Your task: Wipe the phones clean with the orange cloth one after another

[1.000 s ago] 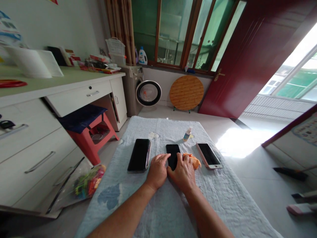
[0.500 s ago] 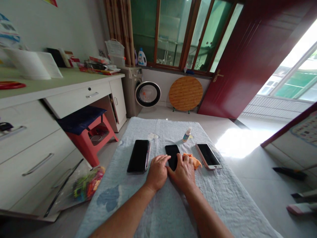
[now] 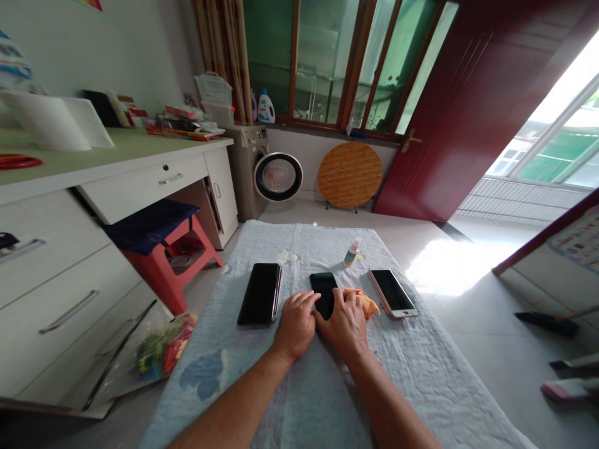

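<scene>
A black smartphone (image 3: pixel 324 292) lies flat on the cloth-covered table (image 3: pixel 299 240) between my hands. My right hand (image 3: pixel 347 321) grips its lower part, thumb at the left edge and fingers curled over the right side. Along the left edge, the bent fingers of my left hand (image 3: pixel 296 321) press against the phone, steadying it; their undersides are hidden. An orange cloth (image 3: pixel 367 304) lies crumpled beside my right fingers. To the left rests a larger dark phone (image 3: pixel 259 293), apparently stacked on something. A white-framed phone (image 3: pixel 393 292) lies at the right, and a small spray bottle (image 3: pixel 352 253) stands behind.
Left of the table are a red stool (image 3: pixel 173 262) with a dark cushion, a white desk (image 3: pixel 140 178) and a plastic bag (image 3: pixel 150 355) on the floor. Farther back are a washing machine with its round door (image 3: pixel 279 177) open, and a round wooden tabletop (image 3: pixel 350 174).
The whole view has shifted very slightly. My hands keep almost the same place around the black smartphone, and the things on the table have not moved.
</scene>
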`<action>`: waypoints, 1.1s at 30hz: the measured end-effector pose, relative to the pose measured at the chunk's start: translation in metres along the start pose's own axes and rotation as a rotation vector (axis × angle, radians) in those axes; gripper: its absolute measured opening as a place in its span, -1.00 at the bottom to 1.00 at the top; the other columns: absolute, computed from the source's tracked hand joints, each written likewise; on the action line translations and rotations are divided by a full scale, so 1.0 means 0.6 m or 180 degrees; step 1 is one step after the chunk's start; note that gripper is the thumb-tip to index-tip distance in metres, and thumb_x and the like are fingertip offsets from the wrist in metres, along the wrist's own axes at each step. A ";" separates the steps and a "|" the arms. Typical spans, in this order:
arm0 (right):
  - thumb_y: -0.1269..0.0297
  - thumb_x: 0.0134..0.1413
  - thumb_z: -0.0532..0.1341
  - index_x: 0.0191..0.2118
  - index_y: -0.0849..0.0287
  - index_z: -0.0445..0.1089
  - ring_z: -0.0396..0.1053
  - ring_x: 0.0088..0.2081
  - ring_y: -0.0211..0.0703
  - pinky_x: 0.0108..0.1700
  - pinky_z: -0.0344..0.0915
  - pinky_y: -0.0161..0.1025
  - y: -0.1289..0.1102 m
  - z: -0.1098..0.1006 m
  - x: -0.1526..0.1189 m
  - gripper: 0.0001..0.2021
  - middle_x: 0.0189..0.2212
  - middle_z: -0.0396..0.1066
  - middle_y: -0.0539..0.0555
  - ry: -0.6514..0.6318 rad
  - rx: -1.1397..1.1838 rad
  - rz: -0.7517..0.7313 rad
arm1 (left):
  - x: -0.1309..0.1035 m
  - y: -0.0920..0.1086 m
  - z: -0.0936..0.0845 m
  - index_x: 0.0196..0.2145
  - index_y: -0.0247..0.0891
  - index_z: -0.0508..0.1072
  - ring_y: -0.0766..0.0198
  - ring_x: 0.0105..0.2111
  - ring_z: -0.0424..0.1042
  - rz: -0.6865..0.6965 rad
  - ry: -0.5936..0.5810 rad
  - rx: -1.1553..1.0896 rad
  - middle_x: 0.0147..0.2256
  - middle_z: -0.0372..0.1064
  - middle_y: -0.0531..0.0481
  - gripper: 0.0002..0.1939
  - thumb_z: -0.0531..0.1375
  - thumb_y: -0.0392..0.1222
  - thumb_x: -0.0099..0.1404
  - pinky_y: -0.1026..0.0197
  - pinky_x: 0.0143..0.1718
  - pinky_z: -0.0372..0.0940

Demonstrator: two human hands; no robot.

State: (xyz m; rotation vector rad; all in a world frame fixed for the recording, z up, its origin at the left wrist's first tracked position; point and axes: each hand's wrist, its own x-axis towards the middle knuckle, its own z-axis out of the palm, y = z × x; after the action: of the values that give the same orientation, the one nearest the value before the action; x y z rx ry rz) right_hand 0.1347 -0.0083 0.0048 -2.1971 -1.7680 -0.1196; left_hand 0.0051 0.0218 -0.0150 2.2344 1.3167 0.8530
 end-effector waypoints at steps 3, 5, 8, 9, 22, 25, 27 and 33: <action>0.02 -0.10 0.30 0.02 0.19 0.32 0.22 -0.09 0.13 -0.02 0.14 -0.08 0.000 -0.004 0.000 -0.44 -0.14 0.31 0.24 0.0135 0.0006 -0.0020 | 0.000 0.002 -0.003 0.05 -0.33 0.42 0.13 0.11 0.29 -0.0015 -0.0044 -0.0035 0.06 0.39 -0.15 -0.44 -0.02 -0.50 0.11 0.00 0.22 0.12; 0.04 -0.12 0.31 0.06 0.19 0.30 0.20 -0.07 0.14 0.01 0.13 -0.07 -0.001 -0.007 0.000 -0.41 -0.11 0.29 0.24 0.0196 -0.0017 -0.0032 | 0.000 0.003 -0.005 0.05 -0.32 0.42 0.13 0.12 0.29 -0.0032 -0.0056 -0.0085 0.06 0.39 -0.14 -0.45 -0.01 -0.49 0.11 0.00 0.22 0.12; 0.05 -0.13 0.32 0.10 0.21 0.28 0.19 -0.06 0.15 0.02 0.13 -0.07 -0.001 -0.008 -0.001 -0.36 -0.09 0.28 0.24 0.0211 -0.0046 -0.0043 | 0.000 0.002 -0.007 0.04 -0.30 0.43 0.13 0.11 0.29 -0.0021 -0.0074 -0.0153 0.05 0.41 -0.11 -0.47 0.00 -0.47 0.13 0.01 0.21 0.12; 0.05 -0.13 0.32 0.11 0.21 0.28 0.18 -0.05 0.15 0.03 0.13 -0.06 -0.001 -0.007 -0.001 -0.34 -0.08 0.28 0.24 0.0209 -0.0044 -0.0050 | -0.001 0.002 -0.007 0.04 -0.29 0.43 0.13 0.11 0.29 -0.0015 -0.0071 -0.0167 0.05 0.41 -0.10 -0.48 0.00 -0.46 0.14 0.01 0.21 0.12; 0.01 -0.04 0.25 0.08 0.22 0.29 0.31 -0.09 0.12 -0.05 0.17 -0.11 -0.001 -0.020 0.003 -0.42 -0.13 0.41 0.24 -0.0128 0.0234 0.0024 | -0.002 -0.003 0.002 0.06 -0.29 0.39 0.13 0.10 0.30 -0.0093 0.0147 -0.0152 0.04 0.41 -0.13 -0.43 -0.03 -0.49 0.10 -0.03 0.21 0.14; 0.03 -0.01 0.23 0.02 0.18 0.33 0.36 -0.12 0.07 -0.12 0.19 -0.17 -0.006 -0.032 0.003 -0.51 -0.17 0.46 0.19 -0.0186 0.0463 0.0124 | -0.003 -0.008 0.005 0.12 -0.30 0.33 0.13 0.09 0.32 -0.0150 0.0233 -0.0308 0.04 0.39 -0.14 -0.39 -0.03 -0.48 0.11 -0.01 0.19 0.18; 0.04 0.00 0.22 -0.07 0.17 0.38 0.39 -0.15 0.03 -0.15 0.19 -0.20 -0.008 -0.037 0.003 -0.59 -0.22 0.48 0.16 -0.0202 0.0590 0.0121 | -0.003 -0.012 0.008 0.17 -0.28 0.27 0.14 0.11 0.31 -0.0192 0.0270 -0.0463 0.08 0.36 -0.14 -0.37 -0.03 -0.47 0.13 -0.01 0.19 0.19; 0.08 0.05 0.20 -0.34 0.14 0.50 0.41 -0.26 -0.09 -0.18 0.21 -0.25 0.001 -0.039 0.011 -0.75 -0.37 0.49 0.10 -0.0246 0.0967 -0.0115 | -0.008 -0.013 0.009 0.27 -0.31 0.07 0.15 0.16 0.27 -0.0219 0.0189 -0.1130 0.17 0.25 -0.20 -0.29 0.00 -0.47 0.14 0.00 0.23 0.14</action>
State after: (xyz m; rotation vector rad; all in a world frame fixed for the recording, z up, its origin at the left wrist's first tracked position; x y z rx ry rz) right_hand 0.1400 -0.0091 0.0285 -1.9765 -1.7358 0.2149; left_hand 0.0019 0.0210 -0.0250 1.8923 1.1555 1.0435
